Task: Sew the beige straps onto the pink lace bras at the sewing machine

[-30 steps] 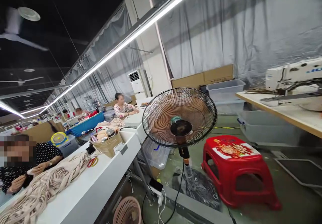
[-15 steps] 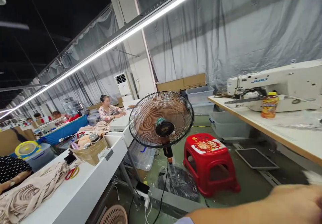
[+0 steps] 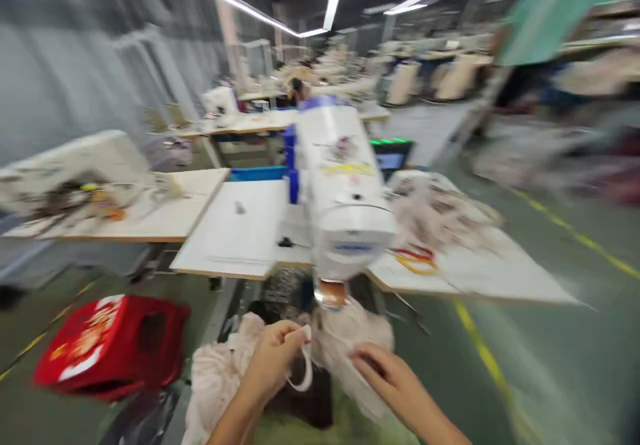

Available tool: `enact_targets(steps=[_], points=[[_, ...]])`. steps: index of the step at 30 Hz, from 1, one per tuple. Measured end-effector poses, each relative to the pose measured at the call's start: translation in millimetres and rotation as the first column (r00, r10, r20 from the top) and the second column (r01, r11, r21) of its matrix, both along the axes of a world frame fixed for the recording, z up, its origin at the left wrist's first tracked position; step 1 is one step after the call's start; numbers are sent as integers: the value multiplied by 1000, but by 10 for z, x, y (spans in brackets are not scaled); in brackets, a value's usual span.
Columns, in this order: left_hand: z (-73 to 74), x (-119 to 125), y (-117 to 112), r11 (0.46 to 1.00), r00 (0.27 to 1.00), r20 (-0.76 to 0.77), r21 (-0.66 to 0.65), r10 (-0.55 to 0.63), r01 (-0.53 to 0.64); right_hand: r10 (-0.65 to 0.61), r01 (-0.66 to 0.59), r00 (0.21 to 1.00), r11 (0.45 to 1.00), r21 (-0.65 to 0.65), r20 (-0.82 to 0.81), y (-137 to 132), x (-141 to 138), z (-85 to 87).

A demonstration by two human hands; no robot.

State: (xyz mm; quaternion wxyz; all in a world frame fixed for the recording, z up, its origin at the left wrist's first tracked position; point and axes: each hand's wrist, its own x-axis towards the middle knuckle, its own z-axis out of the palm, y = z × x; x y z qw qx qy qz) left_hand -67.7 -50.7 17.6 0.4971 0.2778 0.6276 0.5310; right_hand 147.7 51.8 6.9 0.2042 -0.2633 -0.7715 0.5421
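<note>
My left hand (image 3: pixel 275 358) is closed, thumb against fingers, on a pale strap (image 3: pixel 304 371) that hangs in a loop. To its right, my right hand (image 3: pixel 385 375) has its fingers curled together at the edge of a thin pale pink fabric (image 3: pixel 353 331); blur softens the grip. Just above both hands is the head of a white and blue sewing machine (image 3: pixel 345 198). A gathered heap of pale pink fabric (image 3: pixel 215 378) lies beside my left forearm.
Red and yellow-handled scissors (image 3: pixel 415 259) and more pale fabric (image 3: pixel 435 211) lie on the right tabletop. A red plastic stool (image 3: pixel 120 345) stands on the floor at left. Another sewing machine (image 3: pixel 75 171) sits on the left table. A person in green (image 3: pixel 555 25) is at upper right.
The view has swung round to the right, from the fan and side tables to the sewing machine. Both my hands now show at the fabric; before, only one blurred forearm and hand appeared.
</note>
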Motion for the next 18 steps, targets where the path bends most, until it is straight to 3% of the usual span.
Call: enact_targets(steps=[4,10,15,18], points=[[-117,337,234,969,966,-85,-67,-244,239,-61,70,996,989,-127,69,129,35,-144],[-61,469,306,924,885,-268,-131,-381,358,-32,41,997,991,-126,74,215,89,-1],[-29,529,365,859,694,-521,-179,-497,480,4,6,990,997,-73,143,297,145,65],[-71,498,424,850,595,-640,-187,-486,493,49,-50,974,999,-1,222,364,152,61]])
